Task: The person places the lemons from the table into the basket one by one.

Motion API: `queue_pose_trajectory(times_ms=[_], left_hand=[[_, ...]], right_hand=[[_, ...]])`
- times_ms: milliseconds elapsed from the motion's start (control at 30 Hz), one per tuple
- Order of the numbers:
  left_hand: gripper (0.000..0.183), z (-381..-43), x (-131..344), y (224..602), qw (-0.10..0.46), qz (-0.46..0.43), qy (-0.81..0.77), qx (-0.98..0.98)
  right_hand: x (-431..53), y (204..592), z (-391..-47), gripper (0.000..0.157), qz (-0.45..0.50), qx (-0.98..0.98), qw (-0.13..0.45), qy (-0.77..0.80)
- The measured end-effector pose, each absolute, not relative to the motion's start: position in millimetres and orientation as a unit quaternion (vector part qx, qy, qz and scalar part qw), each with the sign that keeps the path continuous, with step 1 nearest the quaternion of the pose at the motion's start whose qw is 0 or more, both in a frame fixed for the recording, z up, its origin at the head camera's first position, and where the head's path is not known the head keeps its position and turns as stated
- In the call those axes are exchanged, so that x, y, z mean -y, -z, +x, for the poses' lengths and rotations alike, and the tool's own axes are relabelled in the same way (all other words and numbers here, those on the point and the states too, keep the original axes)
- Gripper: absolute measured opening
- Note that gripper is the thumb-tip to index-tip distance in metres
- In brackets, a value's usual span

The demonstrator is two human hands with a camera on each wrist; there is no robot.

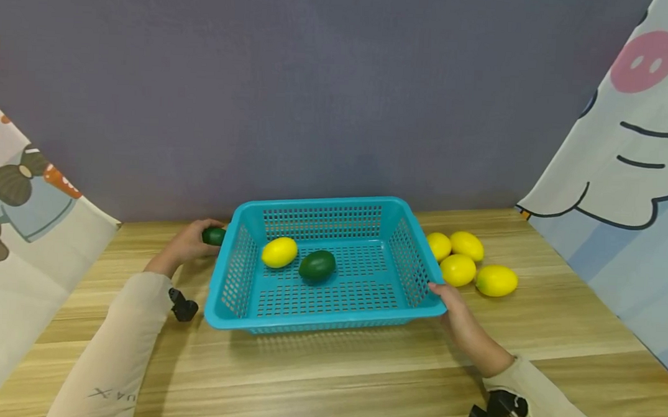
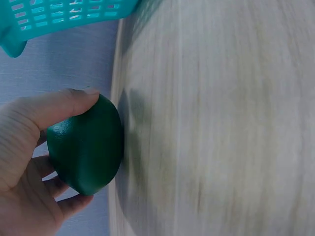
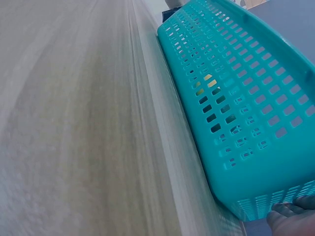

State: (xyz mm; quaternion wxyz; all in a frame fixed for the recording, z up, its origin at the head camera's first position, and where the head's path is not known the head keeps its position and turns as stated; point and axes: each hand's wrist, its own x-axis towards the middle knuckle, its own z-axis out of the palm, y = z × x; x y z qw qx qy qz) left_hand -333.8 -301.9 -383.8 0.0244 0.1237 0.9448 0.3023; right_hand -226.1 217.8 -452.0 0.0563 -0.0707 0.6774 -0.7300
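Note:
My left hand holds a dark green avocado beside the left wall of the blue plastic basket. In the left wrist view the thumb lies along one side of the avocado and the fingers curl round the other, close over the wooden table. My right hand grips the basket at its front right corner, thumb on the rim and fingers against the outer wall. Inside the basket lie one yellow lemon and another dark green avocado, side by side toward the left.
Several lemons lie grouped on the wooden table, just right of the basket. A grey panel rises behind the table's back edge. Cartoon-printed cloths hang at both sides. Each wrist carries a small black camera mount.

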Motion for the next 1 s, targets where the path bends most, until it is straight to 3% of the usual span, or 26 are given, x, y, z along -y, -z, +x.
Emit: queue_pose_trajectory(times_ms=[133, 567, 800, 1000], left_hand=[[0.059, -335.0, 301.9, 385.6, 0.020, 0.126, -0.302, -0.945], [0.058, -338.5, 300.4, 390.6, 0.009, 0.133, -0.301, -0.944], [0.057, -337.7, 300.9, 390.3, 0.009, 0.120, -0.297, -0.947], [0.056, -335.8, 299.4, 388.8, 0.004, 0.109, -0.290, -0.951]], right_hand=[[-219.5, 458.3, -230.5, 0.047, -0.053, -0.700, 0.057, 0.710], [-224.2, 467.5, -235.1, 0.048, -0.044, -0.716, 0.056, 0.694], [-213.6, 441.4, -220.6, 0.064, -0.063, -0.687, 0.061, 0.722], [-222.5, 466.7, -235.7, 0.051, -0.031, -0.708, 0.065, 0.703]])
